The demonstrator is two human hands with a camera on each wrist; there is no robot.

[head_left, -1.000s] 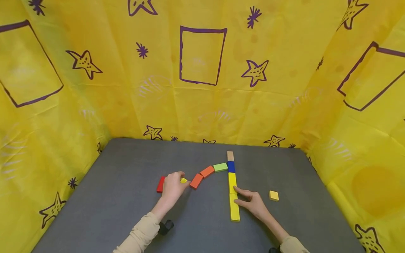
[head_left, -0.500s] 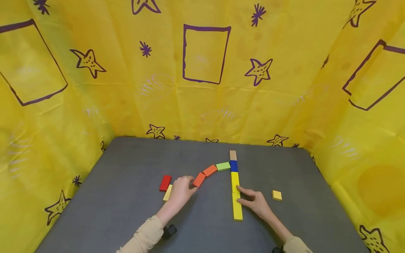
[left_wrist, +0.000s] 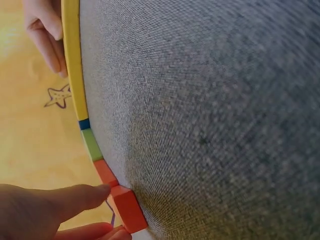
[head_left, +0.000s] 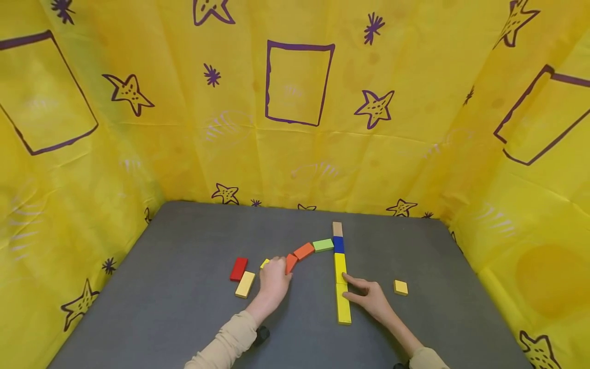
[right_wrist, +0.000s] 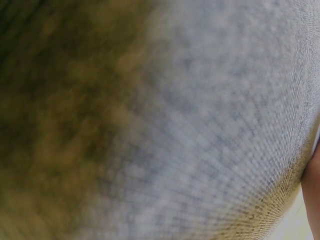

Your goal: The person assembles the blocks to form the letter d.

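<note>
My left hand (head_left: 274, 281) pinches the end orange block (left_wrist: 129, 210) between thumb and fingers. This block meets a second orange block (head_left: 304, 251), followed by a green block (head_left: 323, 245), in a curved row. The curve runs to a straight line of a wooden block (head_left: 337, 229), a blue block (head_left: 338, 245) and two yellow blocks (head_left: 343, 307). My right hand (head_left: 373, 298) rests thumb and forefinger, spread apart, against the right side of the yellow blocks. The right wrist view holds mostly blurred grey cloth, plus a bit of skin at the right edge.
Left of the left hand lie a red block (head_left: 238, 269) and a pale yellow block (head_left: 245, 284). A yellow piece (head_left: 265, 263) peeks out behind that hand. One small yellow block (head_left: 400, 287) lies at the right. Yellow curtains (head_left: 295, 164) enclose the grey table (head_left: 184, 246).
My left hand has moved right, from beside the red block to the end orange block, uncovering the red and pale yellow blocks. The right hand stays at the yellow blocks.
</note>
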